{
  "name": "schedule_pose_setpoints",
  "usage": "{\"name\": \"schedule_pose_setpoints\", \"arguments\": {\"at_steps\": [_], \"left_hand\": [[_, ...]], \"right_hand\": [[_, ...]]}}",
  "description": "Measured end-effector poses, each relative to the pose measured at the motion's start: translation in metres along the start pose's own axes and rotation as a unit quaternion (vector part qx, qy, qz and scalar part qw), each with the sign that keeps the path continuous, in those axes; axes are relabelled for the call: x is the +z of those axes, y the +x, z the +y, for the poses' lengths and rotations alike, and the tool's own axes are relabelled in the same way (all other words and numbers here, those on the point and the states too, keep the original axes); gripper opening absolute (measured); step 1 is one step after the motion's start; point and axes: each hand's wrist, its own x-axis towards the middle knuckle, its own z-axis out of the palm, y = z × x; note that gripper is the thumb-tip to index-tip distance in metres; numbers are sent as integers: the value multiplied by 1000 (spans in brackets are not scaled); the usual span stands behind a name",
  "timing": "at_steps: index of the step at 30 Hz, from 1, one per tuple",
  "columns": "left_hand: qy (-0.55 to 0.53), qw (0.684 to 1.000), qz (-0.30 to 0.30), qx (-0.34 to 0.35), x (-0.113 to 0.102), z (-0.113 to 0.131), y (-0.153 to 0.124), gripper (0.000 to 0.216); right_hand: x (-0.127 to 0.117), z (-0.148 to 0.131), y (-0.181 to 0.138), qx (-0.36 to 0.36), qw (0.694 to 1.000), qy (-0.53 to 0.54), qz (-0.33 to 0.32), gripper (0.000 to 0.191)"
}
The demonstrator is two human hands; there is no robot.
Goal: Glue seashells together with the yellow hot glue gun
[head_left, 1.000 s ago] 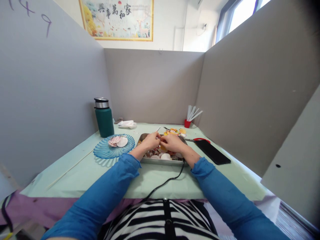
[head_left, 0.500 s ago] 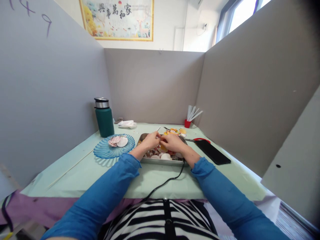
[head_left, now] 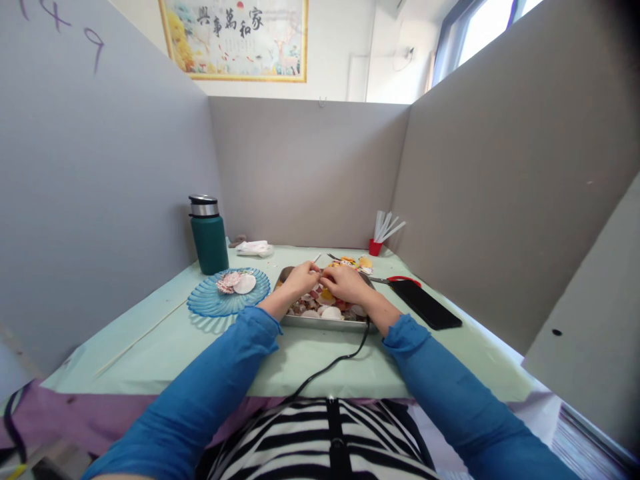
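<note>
Both hands are over a metal tray [head_left: 325,323] that holds several seashells [head_left: 331,313]. The fingertips of my left hand [head_left: 301,278] are pinched together above the tray's far half, and what lies between them is hidden. Close against it, my right hand [head_left: 346,281] has its fingers bent inward, nearly meeting the left fingertips; I cannot make out what they grip. A thin white stick [head_left: 317,257] shows just beyond the left fingers, and whether it is held I cannot tell.
Left of the tray, a blue fluted plate [head_left: 203,301] carries shells, with a green bottle [head_left: 209,241] behind it. On the right lie a black phone [head_left: 425,304] and red-handled scissors [head_left: 404,279]. A red cup [head_left: 375,247] holds white sticks. A black cord [head_left: 333,363] runs toward my body.
My fingertips have shifted slightly, and the right hand has moved a little left and up. The tray and the things around it have stayed in place.
</note>
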Motion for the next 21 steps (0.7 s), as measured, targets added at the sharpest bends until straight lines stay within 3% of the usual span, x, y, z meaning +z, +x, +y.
{"name": "schedule_pose_setpoints", "arguments": {"at_steps": [21], "left_hand": [[-37,999,-20,-5,0,1,0,5]], "right_hand": [[1,2,0,-5,1000,2,7,26]]}}
